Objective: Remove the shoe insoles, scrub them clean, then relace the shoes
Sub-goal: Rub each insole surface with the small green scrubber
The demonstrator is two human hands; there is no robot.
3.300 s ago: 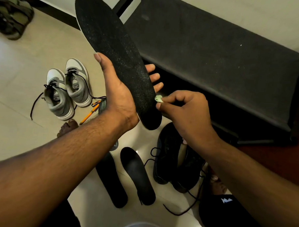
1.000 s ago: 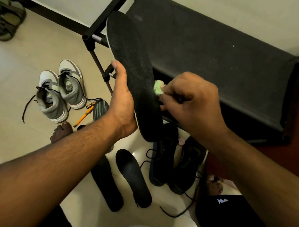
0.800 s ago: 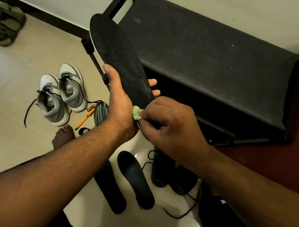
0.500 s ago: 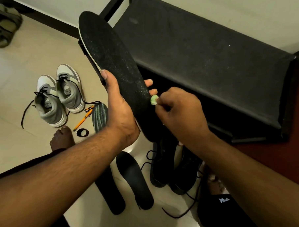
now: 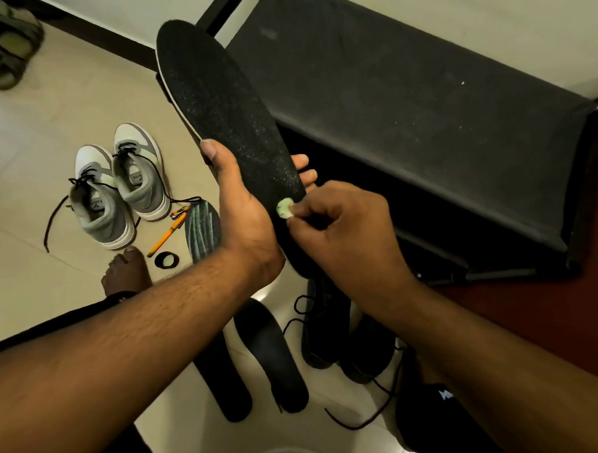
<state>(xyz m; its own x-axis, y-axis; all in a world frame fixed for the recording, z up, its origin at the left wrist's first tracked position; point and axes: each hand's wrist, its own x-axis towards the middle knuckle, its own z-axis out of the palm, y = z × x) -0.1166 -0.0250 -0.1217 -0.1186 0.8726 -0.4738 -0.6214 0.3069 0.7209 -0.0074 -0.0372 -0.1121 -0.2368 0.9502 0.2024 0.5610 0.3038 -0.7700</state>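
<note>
Insole (image 5: 223,120), flat speckled black, gripped by left hand (image 5: 246,217); right hand (image 5: 338,231) pinches pale scrubber (image 5: 284,208)

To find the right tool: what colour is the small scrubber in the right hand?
Pale green, whitish at its edge; the scrubber shows in the head view.

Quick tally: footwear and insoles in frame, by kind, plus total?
Grey sneakers: 2
Black shoes: 2
Black insoles: 3, one held in the left hand, two on the floor
Green-patterned insole: 1
Olive sandals, partly cut off: at least 1
Total: 9
</note>
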